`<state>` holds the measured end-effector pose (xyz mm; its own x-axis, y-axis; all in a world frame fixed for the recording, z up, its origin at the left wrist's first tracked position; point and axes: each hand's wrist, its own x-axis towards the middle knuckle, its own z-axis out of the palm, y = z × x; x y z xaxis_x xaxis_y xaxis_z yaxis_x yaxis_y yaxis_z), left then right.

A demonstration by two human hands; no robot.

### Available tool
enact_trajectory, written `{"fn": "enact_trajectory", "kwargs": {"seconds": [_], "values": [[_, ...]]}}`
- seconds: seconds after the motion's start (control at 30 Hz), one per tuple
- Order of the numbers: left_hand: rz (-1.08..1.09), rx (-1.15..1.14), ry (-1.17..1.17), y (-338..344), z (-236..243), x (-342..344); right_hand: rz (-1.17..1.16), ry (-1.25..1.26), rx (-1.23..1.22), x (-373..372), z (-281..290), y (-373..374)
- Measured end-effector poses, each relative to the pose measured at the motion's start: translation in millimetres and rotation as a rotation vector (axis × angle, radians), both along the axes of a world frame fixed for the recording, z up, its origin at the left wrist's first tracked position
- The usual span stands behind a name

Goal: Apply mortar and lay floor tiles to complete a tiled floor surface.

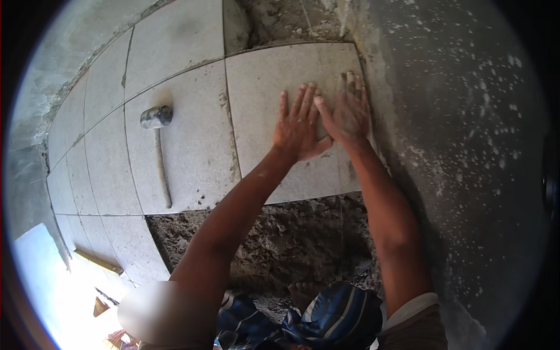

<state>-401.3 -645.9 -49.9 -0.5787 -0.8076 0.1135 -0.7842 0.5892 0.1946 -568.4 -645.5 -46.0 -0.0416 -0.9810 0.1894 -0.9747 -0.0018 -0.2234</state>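
Note:
Both palms lie on a large pale square tile against the wall on the right. My left hand is flat with fingers stretched out, and my right hand, dusty at the fingertips, lies beside it near the tile's right edge, its thumb close to the left hand's fingers. A rubber mallet with a black and grey head and a pale handle rests on the neighbouring tile, left of my hands.
More laid tiles extend to the left and back. Rough dark mortar lies below the tile edge by my body, with another rough patch at the top. A speckled grey wall runs along the right. A yellowish bar lies at lower left.

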Motion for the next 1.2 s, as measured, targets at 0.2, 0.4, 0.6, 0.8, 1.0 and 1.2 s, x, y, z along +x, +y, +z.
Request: {"fn": "enact_trajectory", "kwargs": {"seconds": [0.2, 0.4, 0.6, 0.8, 1.0, 1.2], "values": [[-0.011, 0.068, -0.035, 1.0, 2.2, 1.1, 0.0, -0.011, -0.004, -1.1, -0.8, 4.9], [-0.013, 0.013, -0.03, 10.3, -1.0, 4.0, 0.01, -0.066, 0.015, 0.3, -0.9, 8.1], [-0.002, 0.036, -0.091, 18.7, 3.4, 3.3, 0.029, -0.07, -0.035, 2.4, 0.3, 10.9], [-0.022, 0.087, -0.114, 17.2, 1.1, 3.7, 0.024, -0.055, -0.014, 2.0, 0.0, 16.1], [-0.03, 0.102, -0.091, 17.6, 0.3, 3.6, 0.035, -0.074, 0.013, 0.3, -3.3, 22.9], [0.009, 0.04, -0.044, 23.7, 1.2, 1.0, 0.073, -0.125, -0.069, 0.8, -6.7, 14.9]]}}
